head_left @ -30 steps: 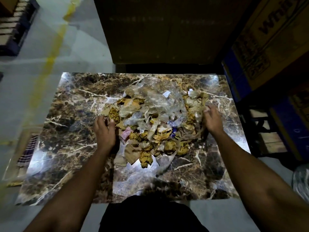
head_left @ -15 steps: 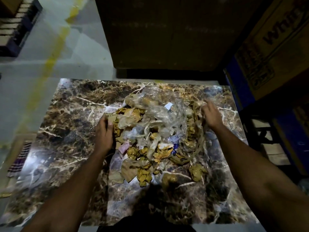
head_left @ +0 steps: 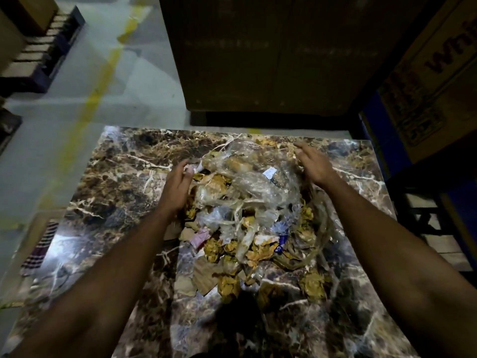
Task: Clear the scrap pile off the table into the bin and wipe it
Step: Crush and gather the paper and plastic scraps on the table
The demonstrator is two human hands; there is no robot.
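Both hands lie against the scrap pile [head_left: 247, 215]. The left hand [head_left: 178, 187], at the pile's 9 o'clock, has straight fingers flat to its side and grasps nothing. The right hand [head_left: 313, 165], at 1 o'clock, spreads loosely over the clear plastic on top; whether it pinches any film I cannot tell. The pile of crumpled yellow paper, cardboard bits and plastic wrap sits mid-table on the brown marble table [head_left: 116, 192]. A checked cloth [head_left: 38, 246] lies at the table's 9 o'clock edge, and a large cardboard box [head_left: 426, 81] stands at 2 o'clock.
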